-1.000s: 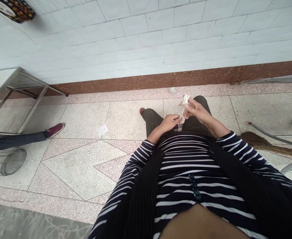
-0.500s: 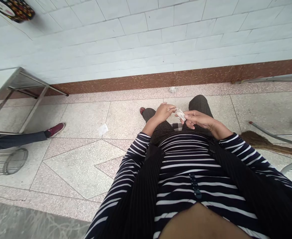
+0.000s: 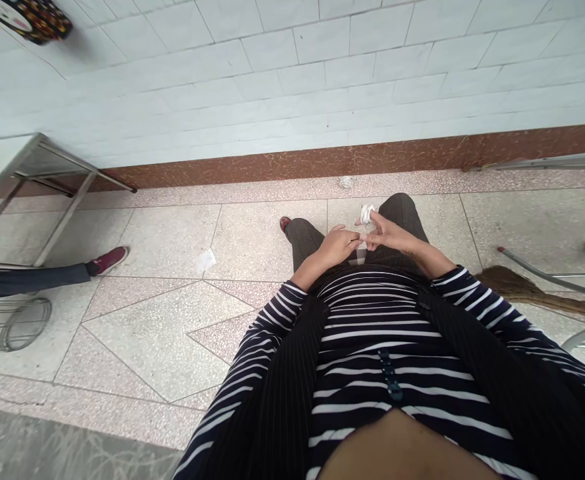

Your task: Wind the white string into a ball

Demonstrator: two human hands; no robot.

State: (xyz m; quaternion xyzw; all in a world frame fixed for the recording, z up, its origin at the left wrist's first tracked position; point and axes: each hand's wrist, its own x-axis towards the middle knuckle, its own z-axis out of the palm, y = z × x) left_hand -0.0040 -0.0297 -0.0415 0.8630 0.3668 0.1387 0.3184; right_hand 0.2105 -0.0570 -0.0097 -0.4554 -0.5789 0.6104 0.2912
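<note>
The right hand [image 3: 390, 233] has a small coil of white string [image 3: 367, 213] wound round its raised fingers [image 3: 372, 223], which are stretched out and slightly spread; the coil sits at their far tips, above the person's lap. The left hand [image 3: 340, 243] meets it from the near left side, its fingers curled in and pinched at the tips just against the right fingers — what they pinch is too small to make out, perhaps a strand of the string.

Beyond the fingertips, on the floor [image 3: 172, 240] near the brown skirting [image 3: 322, 160], lies a small pale ball of thread [image 3: 345, 181], well apart from both hands. Left of the fingers a scrap of paper [image 3: 205, 260] lies on the tiles, and farther left another person's leg with a red shoe [image 3: 110, 259] stretches in under a metal table frame [image 3: 47, 193]. A round wire basket [image 3: 20, 323] stands at the far left, cut off by the edge — nothing can be seen inside it. To the right of the fingers a broom [image 3: 522, 290] lies on the floor beside metal legs [image 3: 547, 267]. The person's knees [image 3: 402, 207] are partly hidden behind the hands.
</note>
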